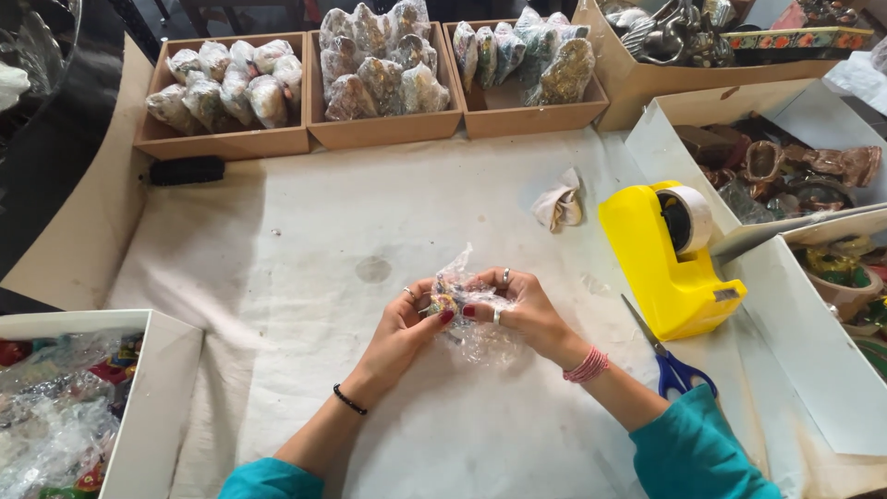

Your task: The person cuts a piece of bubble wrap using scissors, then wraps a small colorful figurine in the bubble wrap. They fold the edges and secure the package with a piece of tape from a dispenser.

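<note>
Both of my hands meet at the middle of the white cloth-covered table. My left hand and my right hand together grip a small colourful ornament that sits inside a crinkled piece of clear plastic wrap. The wrap sticks up above my fingers and spreads out below them onto the cloth. My fingertips pinch the plastic around the ornament from both sides.
A yellow tape dispenser and blue-handled scissors lie to the right. Three wooden trays of wrapped items line the back. White boxes stand at the left and right. A crumpled cloth scrap and a black object lie on the table.
</note>
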